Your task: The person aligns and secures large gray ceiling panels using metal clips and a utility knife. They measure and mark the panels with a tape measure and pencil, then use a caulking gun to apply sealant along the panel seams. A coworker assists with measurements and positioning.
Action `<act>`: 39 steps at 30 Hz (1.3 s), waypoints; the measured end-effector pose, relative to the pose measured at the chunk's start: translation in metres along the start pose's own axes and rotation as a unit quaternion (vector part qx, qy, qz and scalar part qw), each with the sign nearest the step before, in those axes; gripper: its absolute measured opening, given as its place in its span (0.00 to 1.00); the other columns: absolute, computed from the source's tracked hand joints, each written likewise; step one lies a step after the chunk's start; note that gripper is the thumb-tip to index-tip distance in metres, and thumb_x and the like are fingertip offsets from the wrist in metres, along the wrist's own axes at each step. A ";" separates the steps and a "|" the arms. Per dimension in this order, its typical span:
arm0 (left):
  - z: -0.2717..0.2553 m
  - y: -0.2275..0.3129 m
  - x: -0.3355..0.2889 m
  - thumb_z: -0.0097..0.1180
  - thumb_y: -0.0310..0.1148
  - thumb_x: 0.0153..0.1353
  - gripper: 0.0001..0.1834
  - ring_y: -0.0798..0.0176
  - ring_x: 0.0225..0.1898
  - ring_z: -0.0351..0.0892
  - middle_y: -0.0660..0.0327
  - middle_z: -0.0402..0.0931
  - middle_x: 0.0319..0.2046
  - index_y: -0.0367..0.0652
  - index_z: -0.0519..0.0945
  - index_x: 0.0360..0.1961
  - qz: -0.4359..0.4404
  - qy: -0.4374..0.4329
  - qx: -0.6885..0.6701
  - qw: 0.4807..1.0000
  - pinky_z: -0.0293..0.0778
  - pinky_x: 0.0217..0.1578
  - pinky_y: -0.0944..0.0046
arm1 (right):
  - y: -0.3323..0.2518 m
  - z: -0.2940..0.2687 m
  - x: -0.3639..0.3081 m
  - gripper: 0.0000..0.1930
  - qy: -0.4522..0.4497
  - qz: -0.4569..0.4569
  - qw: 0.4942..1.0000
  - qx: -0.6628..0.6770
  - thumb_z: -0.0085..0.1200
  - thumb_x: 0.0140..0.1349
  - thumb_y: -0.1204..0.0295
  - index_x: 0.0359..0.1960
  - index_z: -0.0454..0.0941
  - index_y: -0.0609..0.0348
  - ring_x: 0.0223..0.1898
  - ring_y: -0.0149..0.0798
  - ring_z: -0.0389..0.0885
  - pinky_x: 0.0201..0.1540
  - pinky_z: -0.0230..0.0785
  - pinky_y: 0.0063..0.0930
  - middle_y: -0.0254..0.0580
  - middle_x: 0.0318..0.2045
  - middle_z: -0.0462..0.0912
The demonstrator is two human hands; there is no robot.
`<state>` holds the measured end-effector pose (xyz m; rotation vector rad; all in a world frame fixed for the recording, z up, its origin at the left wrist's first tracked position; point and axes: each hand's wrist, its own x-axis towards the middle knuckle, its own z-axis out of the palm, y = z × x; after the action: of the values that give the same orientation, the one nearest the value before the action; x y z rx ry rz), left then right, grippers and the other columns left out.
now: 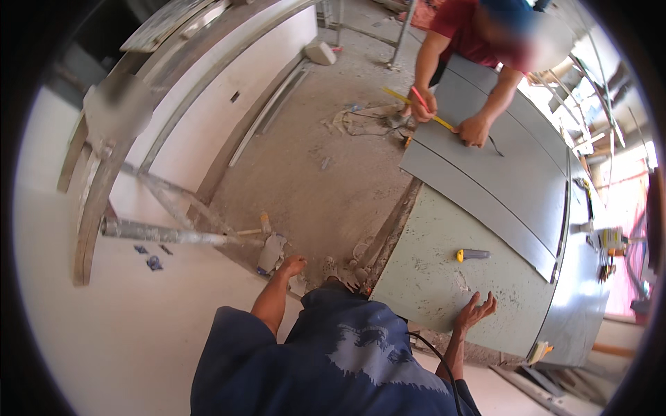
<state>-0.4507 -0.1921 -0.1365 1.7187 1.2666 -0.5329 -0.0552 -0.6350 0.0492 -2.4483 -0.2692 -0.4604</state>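
My right hand (476, 311) is open, palm up with the fingers apart, just above the near part of a speckled pale green board (416, 277). Beyond it on that board lies a grey and yellow utility knife (474, 255), untouched. At my left side my left hand (292, 266) is closed, its fingers curled with nothing visible in them. Across from me a co-worker bends over a grey panel (510, 163) marked with dark lines. One of their hands has a red pencil (420, 98); both hands are at a yellow tape measure (444, 123) laid over the panel's edge.
Metal scaffold tubing (166, 232) and a wooden post (104, 201) stand on the left. A pale block (320, 53) and long metal strips (267, 114) lie on the dusty floor by the wall. Tools (610, 243) sit at the far right of the table. A black cable (444, 364) runs by my right arm.
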 end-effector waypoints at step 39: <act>0.016 0.012 -0.041 0.64 0.30 0.56 0.21 0.56 0.51 0.83 0.55 0.84 0.51 0.46 0.85 0.53 0.053 -0.060 0.012 0.997 0.75 0.54 0.61 | 0.016 -0.007 0.001 0.25 0.118 0.099 0.984 0.094 0.49 0.74 0.56 0.63 0.68 0.63 0.66 0.53 0.60 0.65 0.60 0.51 0.51 0.63 0.60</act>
<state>-0.4524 -0.2281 -0.1084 1.7363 1.0824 -0.5830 -0.0519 -0.6518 0.0463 -2.1839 0.0297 -0.6008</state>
